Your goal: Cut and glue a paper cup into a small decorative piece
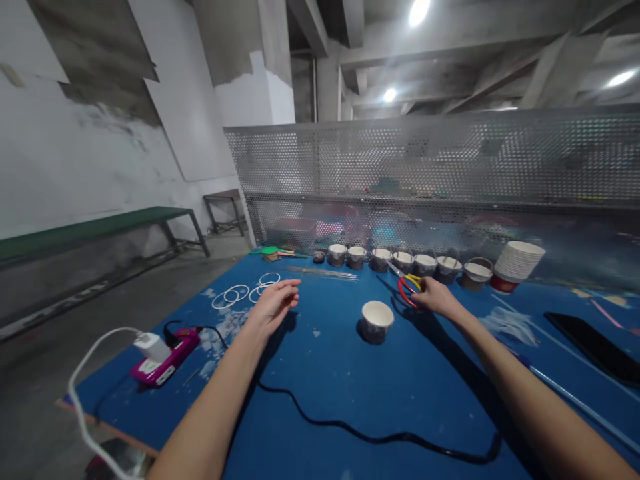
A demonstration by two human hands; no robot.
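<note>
Holding the scissors by their red and yellow handles, the right hand has its grip closed, the blades angled toward a row of cups along the far edge of the blue counter. The left hand, its grip loosely curled and partly wide, hovers near the white rings. Between the hands (slightly nearer the wearer) a lone cup stands upright.

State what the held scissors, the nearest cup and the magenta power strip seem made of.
Scissors: silvery blades look like metal; the evenly coloured red and yellow handles, probably smooth plastic. Nearest cup: perhaps paper, with a pale matte inside and thin rim. Power strip: likely hard plastic, glossy magenta with highlights.
</note>
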